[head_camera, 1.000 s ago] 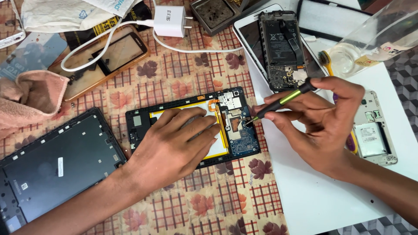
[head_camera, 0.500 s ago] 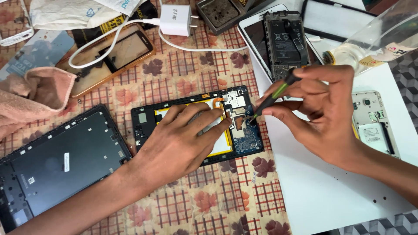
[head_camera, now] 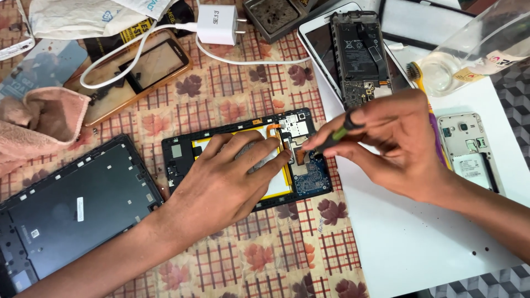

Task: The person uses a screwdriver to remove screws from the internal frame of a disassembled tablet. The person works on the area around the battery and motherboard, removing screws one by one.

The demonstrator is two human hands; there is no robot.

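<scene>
Opened tablet (head_camera: 243,160) laid flat on patterned cloth (head_camera: 232,259), centre. Left hand (head_camera: 226,176) pressed flat on tablet battery, fingers spread, nothing gripped. Screwdriver (head_camera: 338,134) pinched in right hand (head_camera: 395,146), tip hidden near blue board. Back cover (head_camera: 72,209) laid left of tablet. Charger (head_camera: 216,25), cable, pink rag (head_camera: 38,124) kept behind. 2 phones (head_camera: 359,49) (head_camera: 469,149), bottle (head_camera: 475,47) set on white sheet (head_camera: 419,243) at right.

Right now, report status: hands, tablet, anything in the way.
Left hand flat on the opened tablet, pinning it. Right hand grips the screwdriver, tip at the circuit board. Back cover lies apart; nothing in the way.
</scene>
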